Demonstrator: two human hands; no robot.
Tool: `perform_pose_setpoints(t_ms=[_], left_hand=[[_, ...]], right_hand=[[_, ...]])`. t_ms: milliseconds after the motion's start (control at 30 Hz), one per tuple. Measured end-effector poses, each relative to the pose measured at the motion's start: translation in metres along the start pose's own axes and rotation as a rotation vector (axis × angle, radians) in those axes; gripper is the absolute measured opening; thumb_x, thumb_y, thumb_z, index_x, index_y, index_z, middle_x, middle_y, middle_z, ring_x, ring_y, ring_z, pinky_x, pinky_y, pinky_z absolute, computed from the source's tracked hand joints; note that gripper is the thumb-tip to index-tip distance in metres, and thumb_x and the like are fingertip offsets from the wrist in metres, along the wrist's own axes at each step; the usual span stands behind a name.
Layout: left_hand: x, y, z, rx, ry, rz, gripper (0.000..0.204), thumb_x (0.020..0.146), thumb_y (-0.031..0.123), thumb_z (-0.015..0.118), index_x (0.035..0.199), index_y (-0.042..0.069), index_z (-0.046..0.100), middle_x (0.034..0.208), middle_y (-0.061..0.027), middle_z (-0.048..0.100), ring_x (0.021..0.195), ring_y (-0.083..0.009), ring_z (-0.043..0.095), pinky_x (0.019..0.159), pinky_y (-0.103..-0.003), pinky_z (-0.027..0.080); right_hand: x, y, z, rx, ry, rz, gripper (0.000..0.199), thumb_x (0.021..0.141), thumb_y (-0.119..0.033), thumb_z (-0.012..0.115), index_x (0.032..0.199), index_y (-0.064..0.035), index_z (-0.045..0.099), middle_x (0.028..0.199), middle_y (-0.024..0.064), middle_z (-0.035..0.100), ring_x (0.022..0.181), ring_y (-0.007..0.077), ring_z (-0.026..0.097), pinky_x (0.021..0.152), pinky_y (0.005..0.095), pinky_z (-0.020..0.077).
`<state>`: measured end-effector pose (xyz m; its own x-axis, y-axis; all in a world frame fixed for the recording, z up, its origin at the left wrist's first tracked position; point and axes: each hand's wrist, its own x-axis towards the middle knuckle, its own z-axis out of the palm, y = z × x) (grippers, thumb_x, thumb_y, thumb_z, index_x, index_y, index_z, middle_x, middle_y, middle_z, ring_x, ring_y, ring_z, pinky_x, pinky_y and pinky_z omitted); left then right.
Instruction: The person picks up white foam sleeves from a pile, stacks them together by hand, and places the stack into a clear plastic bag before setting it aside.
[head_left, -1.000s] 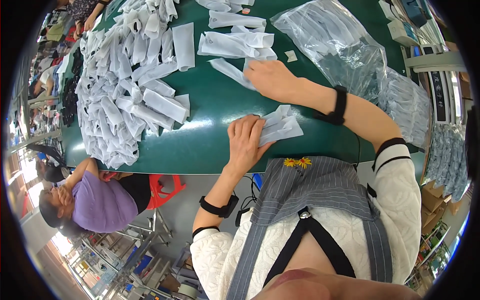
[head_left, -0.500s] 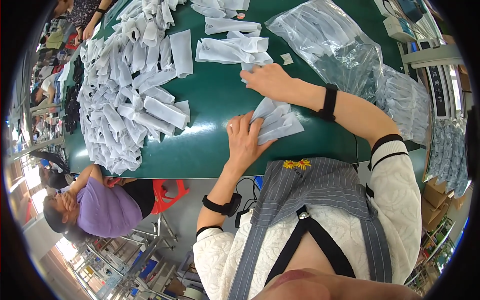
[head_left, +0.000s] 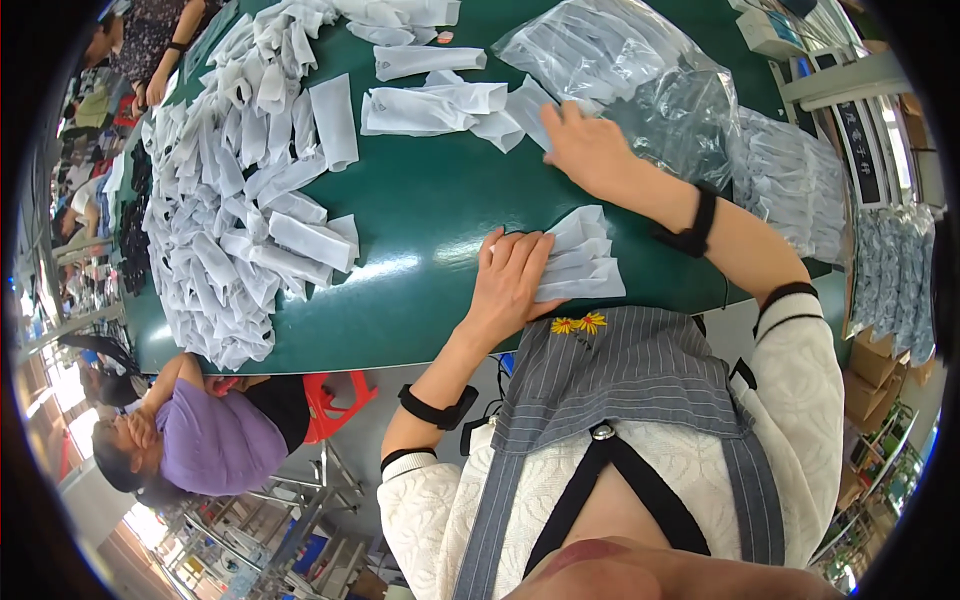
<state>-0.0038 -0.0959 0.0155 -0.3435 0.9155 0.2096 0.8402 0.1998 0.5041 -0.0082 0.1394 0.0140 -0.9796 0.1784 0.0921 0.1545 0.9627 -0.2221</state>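
Note:
My left hand (head_left: 513,278) lies over the left end of a small fanned stack of frosted white pouches (head_left: 585,262) near the table's front edge, fingers on top and thumb along the lower side. Farther out, my right hand (head_left: 597,152) has its fingertips at the right edge of a single frosted pouch (head_left: 530,110), which tilts off the loose ones; the grip itself is partly hidden. Left of that pouch, a few more flat pouches (head_left: 425,108) overlap on the green table (head_left: 430,195).
A large heap of frosted pouches (head_left: 220,200) covers the table's left side. At the back right lies a clear plastic bag (head_left: 680,120) full of pouches, beside another packed bundle (head_left: 790,180). A person in purple (head_left: 220,435) sits at left by a red stool (head_left: 335,405).
My right hand has moved right, drawing a pouch away from the loose ones. My left hand stays on the stack, its fingers closer together. The whole view has shifted slightly.

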Motion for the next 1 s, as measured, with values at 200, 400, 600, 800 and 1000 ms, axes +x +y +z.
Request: perform_pose_setpoints(t_ms=[200, 400, 600, 800, 1000], left_hand=[[0.000, 0.005, -0.005, 0.094, -0.055, -0.026, 0.080, 0.057, 0.032, 0.085, 0.124, 0.005, 0.051, 0.130, -0.0157, 0.048, 0.127, -0.0342, 0.040, 0.108, -0.054, 0.025], [0.006, -0.002, -0.013, 0.074, -0.020, 0.014, 0.075, 0.056, 0.034, 0.085, 0.118, 0.006, 0.055, 0.137, -0.0183, 0.042, 0.134, -0.0373, 0.033, 0.109, -0.056, 0.023], [0.001, -0.010, 0.006, -0.016, -0.001, -0.083, 0.076, 0.055, 0.033, 0.086, 0.118, 0.005, 0.055, 0.141, -0.0209, 0.038, 0.135, -0.0414, 0.031, 0.109, -0.050, 0.027], [-0.005, -0.017, -0.004, -0.086, 0.068, -0.095, 0.076, 0.070, 0.038, 0.079, 0.128, 0.003, 0.046, 0.142, -0.0204, 0.038, 0.135, -0.0394, 0.032, 0.108, -0.044, 0.031], [-0.002, -0.027, 0.000, -1.158, 0.749, -0.595, 0.055, 0.100, 0.043, 0.041, 0.131, -0.002, 0.040, 0.137, -0.0152, 0.045, 0.129, -0.0281, 0.043, 0.103, -0.042, 0.038]], right_hand=[[-0.019, 0.015, -0.004, -0.090, 0.107, -0.071, 0.037, 0.080, -0.010, 0.062, 0.114, -0.0072, 0.049, 0.097, 0.0132, 0.056, 0.080, 0.0341, 0.063, 0.066, 0.0461, 0.0519], [-0.042, 0.006, -0.015, 0.331, -0.395, -0.357, 0.043, 0.080, -0.010, 0.058, 0.123, -0.0097, 0.050, 0.102, 0.0118, 0.060, 0.093, 0.0291, 0.061, 0.080, 0.0435, 0.0495], [-0.065, -0.009, -0.019, 0.304, -0.332, -0.529, 0.063, 0.075, -0.011, 0.067, 0.134, -0.0088, 0.044, 0.117, 0.0105, 0.055, 0.105, 0.0286, 0.052, 0.092, 0.0428, 0.0431], [-0.088, -0.041, -0.011, 0.263, -0.134, -0.505, 0.090, 0.062, -0.018, 0.081, 0.141, -0.0086, 0.038, 0.126, 0.0205, 0.045, 0.115, 0.0355, 0.046, 0.097, 0.0448, 0.0381], [-0.085, -0.038, 0.000, 0.386, -0.056, -0.527, 0.095, 0.060, -0.016, 0.082, 0.143, -0.0085, 0.036, 0.126, 0.0211, 0.043, 0.114, 0.0376, 0.045, 0.095, 0.0457, 0.0375]])
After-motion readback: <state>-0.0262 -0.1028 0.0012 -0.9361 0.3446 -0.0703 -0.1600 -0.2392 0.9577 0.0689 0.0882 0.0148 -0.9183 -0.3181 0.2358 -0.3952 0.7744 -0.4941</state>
